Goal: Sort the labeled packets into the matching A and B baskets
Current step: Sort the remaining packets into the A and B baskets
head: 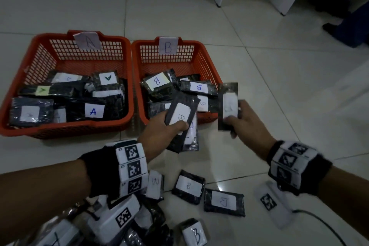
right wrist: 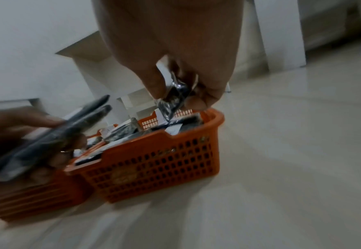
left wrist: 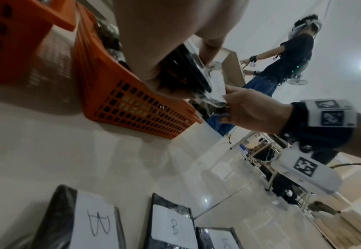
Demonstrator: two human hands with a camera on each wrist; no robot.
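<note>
Nearest to us, unsorted flat dark plastic-wrapped packets with white paper labels lie loose on the glossy pale tiled floor; we count several marked B, plus a heap under our left forearm whose labels are mostly hidden. So we judge sorting well underway, not finished.

Above them, our left hand has thumb on top and fingers curled beneath a small fanned stack of B-labelled dark packets, glossy film, thin and rectangular, held over the near rim of the B basket. Our right hand pinches a single dark packet with a white label at its lower end, thumb against fingertips, upright, just beside the B basket's right wall. Its letter is blurred; looks like B.

Further out, the orange perforated plastic basket tagged B holds a loose pile of B packets. Touching its left side, the matching orange perforated plastic basket tagged A is roughly half full of A packets. Both are rigid lattice-walled tubs with paper tags on the far rims.
</note>
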